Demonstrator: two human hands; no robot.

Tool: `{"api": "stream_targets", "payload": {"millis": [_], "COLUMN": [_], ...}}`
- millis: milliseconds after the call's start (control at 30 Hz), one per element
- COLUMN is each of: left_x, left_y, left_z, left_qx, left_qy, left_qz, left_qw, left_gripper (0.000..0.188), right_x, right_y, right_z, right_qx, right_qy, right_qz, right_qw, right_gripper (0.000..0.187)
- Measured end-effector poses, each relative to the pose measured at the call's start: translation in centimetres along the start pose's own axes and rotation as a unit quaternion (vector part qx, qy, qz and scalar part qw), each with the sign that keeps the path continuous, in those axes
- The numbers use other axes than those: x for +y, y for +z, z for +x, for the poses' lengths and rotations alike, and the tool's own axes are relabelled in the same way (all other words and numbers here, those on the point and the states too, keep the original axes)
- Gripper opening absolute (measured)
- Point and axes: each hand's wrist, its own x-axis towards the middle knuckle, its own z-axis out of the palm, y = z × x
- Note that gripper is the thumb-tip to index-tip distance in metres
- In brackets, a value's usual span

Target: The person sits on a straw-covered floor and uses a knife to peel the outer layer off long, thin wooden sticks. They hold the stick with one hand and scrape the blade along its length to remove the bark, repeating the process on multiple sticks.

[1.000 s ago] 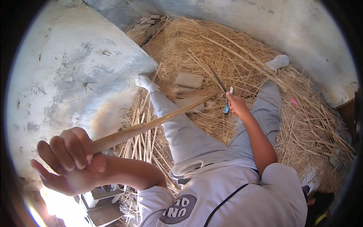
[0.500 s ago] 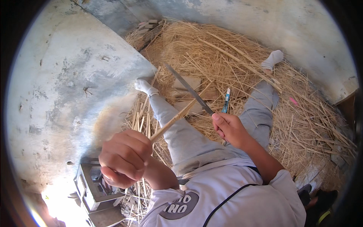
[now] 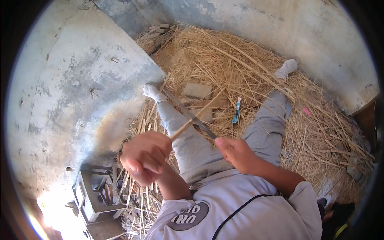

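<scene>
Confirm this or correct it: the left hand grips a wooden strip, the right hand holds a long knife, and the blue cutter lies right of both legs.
Not quite: the blue cutter lies between the legs, as the head view shows. The left hand does grip a wooden strip, and the right hand holds a long knife.

The left hand (image 3: pixel 147 157) is raised toward the camera, its fingers curled into a tight fist. The left forearm (image 3: pixel 173 184) looks short, rising steeply and leaning left. The right hand (image 3: pixel 237 154) sits lower, apart from the left, its fingers folded in a grip and the thumb (image 3: pixel 225 146) stretched forward on top. The right forearm (image 3: pixel 276 174) slants inward from a bent elbow.
</scene>
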Motion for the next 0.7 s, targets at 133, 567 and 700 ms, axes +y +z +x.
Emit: {"api": "stream_targets", "payload": {"millis": [133, 567, 700], "left_x": [-0.3, -2.2, -2.5], "left_y": [-1.1, -0.4, -0.8], "left_z": [1.3, 4.1, 4.2], "left_qx": [0.012, 0.017, 0.015], "left_qy": [-0.003, -0.032, -0.035], "left_qz": [-0.002, 0.028, 0.016], "left_qw": [1.000, 0.999, 0.999], "left_gripper": [0.053, 0.054, 0.054], "right_x": [-4.6, -1.8, -5.3], "right_y": [-1.6, -2.2, -3.2], "right_z": [-0.2, -0.2, -0.4], "right_qx": [0.080, 0.081, 0.217], "right_qy": [-0.185, 0.012, -0.283], "right_qz": [0.077, 0.074, 0.251], "right_qw": [0.976, 0.994, 0.900], "right_gripper": [0.043, 0.050, 0.052]}}
